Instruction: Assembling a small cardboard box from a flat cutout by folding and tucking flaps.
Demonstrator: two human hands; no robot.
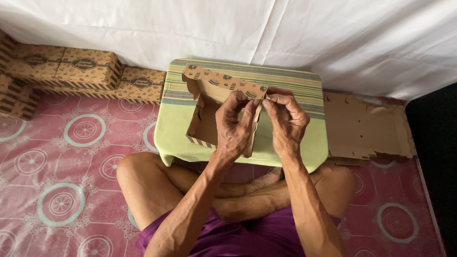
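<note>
White sheeting backs a pink patterned floor mat [57,157]; finished cardboard boxes [85,69] are stacked at left. On the small striped desk [304,90], a half-folded brown box [209,102] stands tilted for folding. Left hand [233,126] and right hand [285,119] pinch its upper flap, fingers closed. Flat blanks [366,128] lie right.

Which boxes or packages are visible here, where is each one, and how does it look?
Half-folded box: on the small green table, held by left hand and right hand; brown card, dark printed pattern, striped edge.
Finished boxes: stacked at far left by the white cloth; brown, closed, dark oval marks on the lids.
Flat blanks: piled right of the table; plain brown.
</note>
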